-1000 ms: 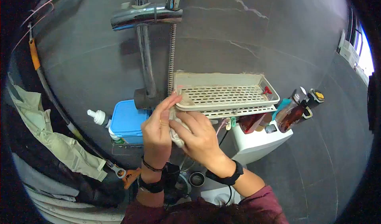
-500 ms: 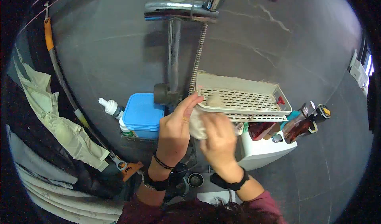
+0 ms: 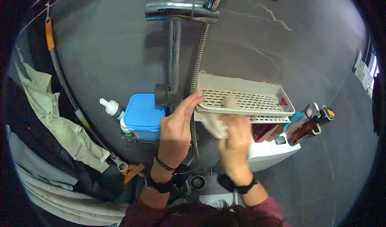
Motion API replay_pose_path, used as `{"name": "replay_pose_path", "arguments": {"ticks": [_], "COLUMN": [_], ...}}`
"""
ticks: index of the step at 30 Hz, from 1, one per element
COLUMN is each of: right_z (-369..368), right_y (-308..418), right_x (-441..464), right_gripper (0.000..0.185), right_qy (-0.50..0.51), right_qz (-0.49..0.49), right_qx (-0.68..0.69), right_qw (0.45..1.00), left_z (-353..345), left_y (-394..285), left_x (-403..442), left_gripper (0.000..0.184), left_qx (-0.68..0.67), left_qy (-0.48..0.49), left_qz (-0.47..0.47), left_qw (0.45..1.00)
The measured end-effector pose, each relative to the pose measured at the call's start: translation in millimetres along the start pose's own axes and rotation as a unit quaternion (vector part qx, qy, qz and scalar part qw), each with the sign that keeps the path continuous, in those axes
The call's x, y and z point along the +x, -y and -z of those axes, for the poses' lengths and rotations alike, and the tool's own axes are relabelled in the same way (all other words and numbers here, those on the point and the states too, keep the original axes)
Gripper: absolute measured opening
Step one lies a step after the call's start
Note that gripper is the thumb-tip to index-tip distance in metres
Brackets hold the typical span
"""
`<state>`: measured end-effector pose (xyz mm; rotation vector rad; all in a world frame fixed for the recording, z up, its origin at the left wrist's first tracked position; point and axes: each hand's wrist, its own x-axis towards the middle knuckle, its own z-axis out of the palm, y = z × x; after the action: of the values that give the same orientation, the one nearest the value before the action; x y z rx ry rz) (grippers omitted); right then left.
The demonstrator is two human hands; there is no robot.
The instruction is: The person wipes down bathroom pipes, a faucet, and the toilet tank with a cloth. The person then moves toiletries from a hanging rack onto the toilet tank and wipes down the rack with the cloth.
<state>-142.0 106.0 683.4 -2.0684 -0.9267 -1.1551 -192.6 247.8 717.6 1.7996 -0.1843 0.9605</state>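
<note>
A white slotted shower shelf [image 3: 257, 91] hangs on the grey wall, with grime along its back edge. My left hand [image 3: 176, 126] holds the shelf's left front corner, its fingertips at the rim. In my right hand [image 3: 235, 142], which is blurred by motion, a pale cloth [image 3: 214, 124] is bunched against the front rim; one finger reaches over the rim. Part of the cloth hangs out to the left of that hand. A small red item [image 3: 284, 101] sits at the shelf's right end.
A chrome shower bar [image 3: 175, 58] and hose [image 3: 200, 54] run just left of the shelf. Near my left hand stands a blue lidded box [image 3: 144, 111] beside a white-capped bottle [image 3: 109, 106]. Below right, several bottles [image 3: 299, 132] stand by a white surface [image 3: 273, 151].
My right hand has moved right along the shelf's front rim, drawing the cloth with it. My left hand stays at the left corner.
</note>
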Motion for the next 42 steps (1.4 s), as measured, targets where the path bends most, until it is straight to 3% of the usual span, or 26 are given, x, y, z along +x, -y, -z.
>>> {"name": "replay_pose_path", "arguments": {"ticks": [3,6,8,11,13,15,16,18,20,24,29,31,33,37,41,42], "right_z": [-37.2,-33.7,-13.2,22.0,21.9,13.3,7.5,-24.7,-38.5,-26.2,21.8,17.9,8.1,-37.1,-26.5,-19.4], "right_y": [33.6,31.9,8.6,-31.6,-24.5,-12.2,-3.6,19.2,38.9,17.5,-36.3,-26.1,-10.4,33.3,15.6,4.4], "right_x": [4.0,5.4,3.0,0.3,-2.2,-0.9,0.1,-2.6,5.8,5.6,-4.2,-3.9,-2.1,0.5,0.7,-2.4], "right_gripper": [0.038,0.038,0.039,0.045,0.046,0.047,0.048,0.041,0.036,0.037,0.043,0.042,0.044,0.036,0.035,0.035], "right_qy": [-0.012,-0.024,0.025,-0.010,-0.020,-0.005,0.005,-0.016,-0.016,-0.008,-0.015,-0.021,-0.029,-0.003,0.000,0.016], "right_qz": [0.030,0.042,0.055,0.021,0.050,0.023,-0.005,0.051,0.043,0.064,0.045,0.055,-0.009,0.053,0.069,0.090], "right_qx": [0.043,0.045,0.085,0.024,-0.056,-0.035,-0.017,-0.003,0.036,0.103,0.016,-0.017,-0.044,0.013,0.064,0.065], "right_qw": [0.999,0.998,0.995,0.999,0.997,0.999,1.000,0.999,0.998,0.993,0.999,0.998,0.999,0.999,0.996,0.994], "left_z": [-3.0,-2.6,-3.4,-3.5,-3.2,-3.2,-5.2,-7.3,-6.4,-10.0,-8.6,-7.6,-6.9,-11.3,-13.0,-13.2], "left_y": [5.7,4.2,4.5,3.7,1.7,4.8,11.7,13.6,6.9,2.1,3.4,2.7,1.3,-0.2,1.8,6.7], "left_x": [-0.9,-0.4,-0.1,0.1,-0.2,-0.3,0.0,0.3,-3.0,-1.3,0.1,-0.2,-0.9,0.0,-0.3,0.0], "left_gripper": [0.031,0.031,0.031,0.031,0.028,0.027,0.027,0.027,0.034,0.038,0.036,0.034,0.034,0.034,0.036,0.029], "left_qx": [0.019,0.018,0.023,0.043,0.039,0.040,0.050,0.056,0.046,0.035,0.050,0.036,0.033,0.023,0.055,0.067], "left_qy": [-0.010,0.002,0.000,-0.009,-0.002,-0.004,-0.018,-0.030,-0.006,-0.026,-0.032,-0.021,-0.019,-0.027,-0.032,-0.045], "left_qz": [-0.026,-0.017,-0.020,-0.029,-0.009,-0.011,-0.061,-0.115,-0.012,-0.014,-0.018,-0.009,-0.004,-0.005,-0.023,-0.062], "left_qw": [0.999,1.000,1.000,0.999,0.999,0.999,0.997,0.991,0.999,0.999,0.998,0.999,0.999,0.999,0.998,0.995]}}
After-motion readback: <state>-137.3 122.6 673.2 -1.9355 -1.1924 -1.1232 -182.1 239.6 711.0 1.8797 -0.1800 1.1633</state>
